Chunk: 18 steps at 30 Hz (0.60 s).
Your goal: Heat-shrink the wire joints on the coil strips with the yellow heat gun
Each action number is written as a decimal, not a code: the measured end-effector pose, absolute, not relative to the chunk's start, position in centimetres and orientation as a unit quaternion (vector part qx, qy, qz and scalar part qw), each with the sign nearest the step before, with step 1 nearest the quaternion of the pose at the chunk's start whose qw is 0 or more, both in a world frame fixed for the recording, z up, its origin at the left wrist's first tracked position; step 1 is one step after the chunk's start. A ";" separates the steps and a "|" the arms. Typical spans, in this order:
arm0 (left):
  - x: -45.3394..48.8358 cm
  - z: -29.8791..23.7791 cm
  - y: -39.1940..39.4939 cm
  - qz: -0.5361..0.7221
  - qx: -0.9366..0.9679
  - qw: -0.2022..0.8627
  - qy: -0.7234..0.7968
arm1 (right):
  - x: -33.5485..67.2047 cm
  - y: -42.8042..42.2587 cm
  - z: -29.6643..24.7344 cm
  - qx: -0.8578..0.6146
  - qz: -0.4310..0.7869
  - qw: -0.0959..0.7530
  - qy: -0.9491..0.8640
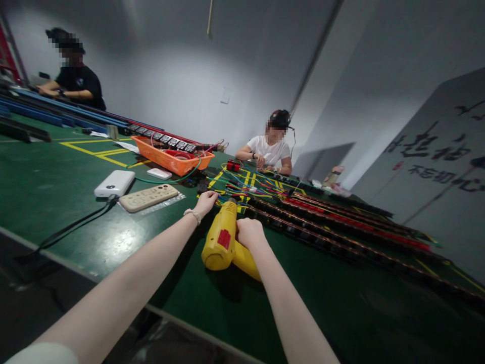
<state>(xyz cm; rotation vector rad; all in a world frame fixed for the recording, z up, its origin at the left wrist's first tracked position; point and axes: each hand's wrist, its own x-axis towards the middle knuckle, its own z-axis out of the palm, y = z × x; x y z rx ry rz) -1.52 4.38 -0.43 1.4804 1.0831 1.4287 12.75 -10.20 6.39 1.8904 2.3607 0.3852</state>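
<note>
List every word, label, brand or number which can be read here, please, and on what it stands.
"不忘初心": smaller writing on the right-hand wall.
Larger characters above: too blurred.
Red label on the yellow heat gun: unreadable.
White power bank: mark too small.

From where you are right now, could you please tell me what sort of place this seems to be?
Probably an electrical assembly workshop: the right hand grips a yellow heat gun, multicoloured wires lie on the green workbench, and a co-worker sits farther along it.
</note>
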 end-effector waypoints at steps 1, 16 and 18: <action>-1.6 -0.4 4.4 0.561 0.589 0.392 0.430 | 12.3 -9.9 6.3 0.615 0.129 0.041 0.777; -2.0 0.5 3.6 0.551 0.605 0.361 0.447 | 11.4 -9.1 5.6 0.593 0.112 0.018 0.797; -1.8 0.4 3.6 0.552 0.594 0.374 0.450 | 11.9 -9.2 5.7 0.606 0.102 0.026 0.788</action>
